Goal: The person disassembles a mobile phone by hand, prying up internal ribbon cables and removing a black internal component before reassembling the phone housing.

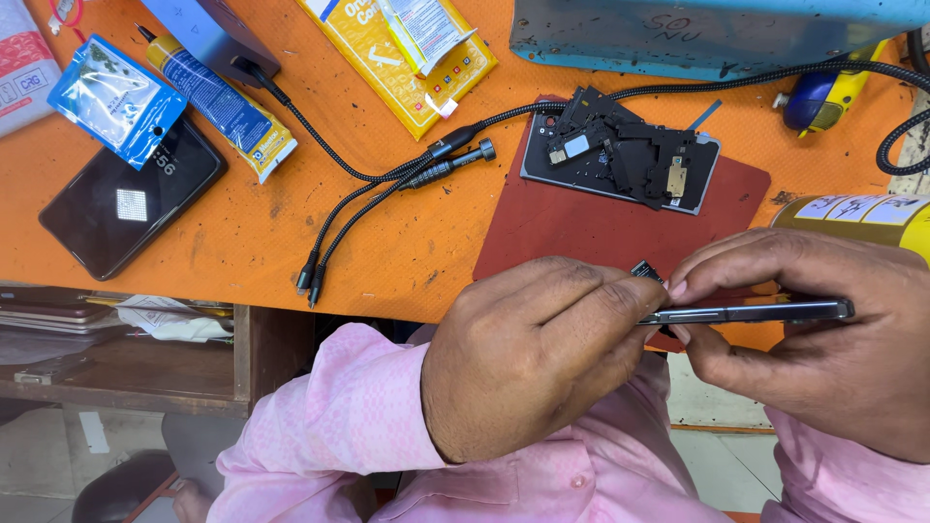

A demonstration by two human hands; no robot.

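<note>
An orange worktable (pixel 242 232) fills the upper part of the frame, scuffed and dotted with dark marks. At upper left lie a black phone (pixel 131 199) with a blue foil packet (pixel 114 97) overlapping its top edge, and beside them a glue tube (pixel 221 102). A yellow padded envelope (pixel 397 53) sits at top centre, and a braided black multi-head cable (pixel 378 194) trails across the middle. Right of centre a dark red mat (pixel 591 237) carries an opened phone back (pixel 620 155) heaped with black parts. Below the table edge at lower left a wooden shelf (pixel 126 373) holds papers, with pale floor beneath.

At lower right, in front of a pink shirt, the right hand (pixel 823 339) grips a slim dark phone (pixel 751 311) edge-on, fingers curled round it. The left hand (pixel 533 353) is closed with its fingertips pinched at the phone's left end; a small dark piece (pixel 646 270) shows there, perhaps a tray, but the view is too poor to be sure.
</note>
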